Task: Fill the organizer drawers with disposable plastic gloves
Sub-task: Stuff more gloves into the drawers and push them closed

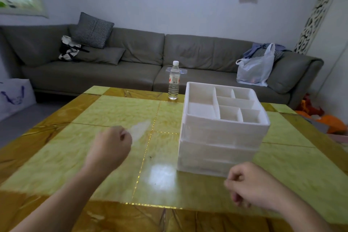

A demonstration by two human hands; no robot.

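A white plastic organizer stands on the right half of the table, with open compartments on top and two stacked drawers below, both pushed in. My left hand hovers left of it, fingers curled, pinching a thin translucent plastic glove that trails up and to the right, blurred. My right hand is in front of the organizer's lower right corner, close to the bottom drawer. Its fingers are curled and I see nothing in them.
The table has a glossy yellow-green tiled top. A clear water bottle stands at its far edge, just left of the organizer. Behind is a grey sofa with cushions and a white plastic bag.
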